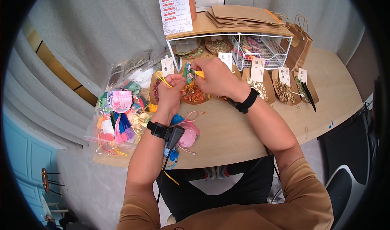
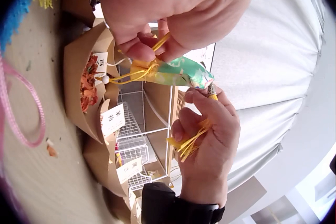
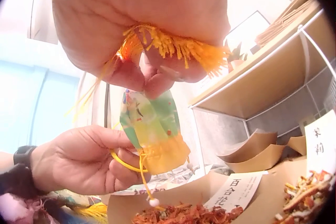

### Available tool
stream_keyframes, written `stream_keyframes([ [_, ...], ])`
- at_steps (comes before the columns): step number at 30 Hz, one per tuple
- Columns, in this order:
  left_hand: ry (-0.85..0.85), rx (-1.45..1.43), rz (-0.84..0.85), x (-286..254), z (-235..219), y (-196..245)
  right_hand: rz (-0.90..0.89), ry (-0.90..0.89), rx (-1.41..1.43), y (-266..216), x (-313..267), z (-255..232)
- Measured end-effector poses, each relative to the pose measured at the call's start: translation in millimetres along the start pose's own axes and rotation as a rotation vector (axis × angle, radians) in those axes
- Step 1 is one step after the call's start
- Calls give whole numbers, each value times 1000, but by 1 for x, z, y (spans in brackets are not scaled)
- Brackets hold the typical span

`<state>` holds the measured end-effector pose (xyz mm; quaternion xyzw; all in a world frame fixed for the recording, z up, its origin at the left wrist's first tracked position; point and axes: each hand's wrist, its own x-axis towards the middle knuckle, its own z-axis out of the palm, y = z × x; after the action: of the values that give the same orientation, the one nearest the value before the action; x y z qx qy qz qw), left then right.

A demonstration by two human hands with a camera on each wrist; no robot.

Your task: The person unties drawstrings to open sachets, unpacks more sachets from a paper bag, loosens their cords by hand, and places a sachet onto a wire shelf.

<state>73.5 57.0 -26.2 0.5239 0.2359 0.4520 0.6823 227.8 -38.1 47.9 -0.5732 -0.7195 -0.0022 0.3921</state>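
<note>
A green floral drawstring sachet (image 1: 189, 72) hangs upside down over a brown paper tray of orange dried petals (image 1: 193, 96). My right hand (image 1: 221, 80) pinches its bottom end between thumb and finger. The yellow tassel (image 3: 173, 48) there is tucked in that palm, with strands fanning out. My left hand (image 1: 170, 97) holds the sachet near its gathered yellow mouth (image 3: 167, 155), thumb and fingers on the yellow cord. A white bead (image 3: 154, 202) dangles from the cord just above the petals. The sachet's inside is hidden.
More paper trays of dried herbs (image 1: 286, 92) with name cards run to the right. A wire basket (image 1: 260, 55) stands under a shelf (image 1: 227, 25). Left lies a plastic bag with colourful sachets (image 1: 121, 101); a pink sachet (image 1: 187, 137) sits by my left forearm. Black tongs (image 1: 309, 95) rest at far right.
</note>
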Motion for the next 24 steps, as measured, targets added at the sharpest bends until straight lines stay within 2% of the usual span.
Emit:
stream_keyframes([
  [4,-21,-64,-46,2,-3,-2,-86,72,89,12,4,6],
  [8,-58,-107,-63,1,-2,-1,-45,20,24,16,4,14],
  [12,-103,-73,-6,0,-1,-2,-9,-18,-17,11,1,22],
  [24,-145,-9,18,0,-1,-2,-14,7,-43,11,-1,25],
])
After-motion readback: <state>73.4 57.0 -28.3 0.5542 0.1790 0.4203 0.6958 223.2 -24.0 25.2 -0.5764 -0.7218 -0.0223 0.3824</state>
